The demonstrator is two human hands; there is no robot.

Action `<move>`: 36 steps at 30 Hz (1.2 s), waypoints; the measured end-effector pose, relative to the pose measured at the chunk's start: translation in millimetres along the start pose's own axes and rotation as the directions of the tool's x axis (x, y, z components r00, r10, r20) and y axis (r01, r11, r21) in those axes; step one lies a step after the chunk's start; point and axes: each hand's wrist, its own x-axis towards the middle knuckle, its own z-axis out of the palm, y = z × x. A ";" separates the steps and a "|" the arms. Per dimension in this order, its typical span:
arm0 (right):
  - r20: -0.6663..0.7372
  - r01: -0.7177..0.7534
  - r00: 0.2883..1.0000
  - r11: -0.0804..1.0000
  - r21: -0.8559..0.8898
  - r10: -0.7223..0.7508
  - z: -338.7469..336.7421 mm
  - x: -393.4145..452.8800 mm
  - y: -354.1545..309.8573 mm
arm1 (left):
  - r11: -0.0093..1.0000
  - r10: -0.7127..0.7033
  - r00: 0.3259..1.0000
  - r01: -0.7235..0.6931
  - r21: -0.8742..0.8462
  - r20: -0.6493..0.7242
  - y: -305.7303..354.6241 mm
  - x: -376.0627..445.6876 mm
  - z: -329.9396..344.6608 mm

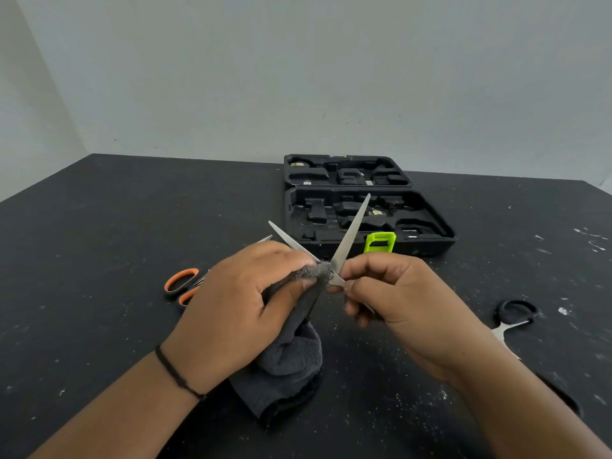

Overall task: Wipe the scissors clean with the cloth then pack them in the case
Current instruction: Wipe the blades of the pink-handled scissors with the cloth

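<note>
My right hand (394, 293) holds a pair of steel scissors (351, 231) near the pivot, blades spread wide and pointing up and away. My left hand (238, 299) grips a dark grey cloth (291, 356) and presses a fold of it against the left blade at the pivot. The rest of the cloth hangs down to the table. The handles of the held scissors are hidden under my right hand. The black moulded case (424, 223) lies open behind the hands, with a green latch (380, 242) on its front edge.
Orange-handled scissors (181, 281) lie on the black table (99, 226) left of my left hand, partly hidden by it. Black-handled scissors (515, 318) lie at the right, beside my right forearm. A pale wall stands close behind the case.
</note>
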 end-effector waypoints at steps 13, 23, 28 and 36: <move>0.005 0.044 0.999 0.997 -0.066 -0.044 0.9 -0.8 -1.0 | 0.971 0.066 0.997 -0.052 0.232 -0.051 8.8 1.0 2.5; 0.057 -0.052 0.997 0.991 0.122 0.045 -5.6 -2.3 -5.3 | 0.948 0.156 0.986 -0.132 0.290 -0.062 -2.5 1.4 -1.6; 0.105 -0.190 0.980 0.951 0.244 0.169 -10.7 -2.7 -8.1 | 0.943 0.246 0.968 -0.228 0.242 -0.047 -3.1 -1.7 -1.3; 0.206 -0.237 0.960 0.941 0.240 0.189 -16.0 -3.8 -9.6 | 0.942 0.270 0.961 -0.251 0.222 -0.063 -2.3 -0.9 -0.9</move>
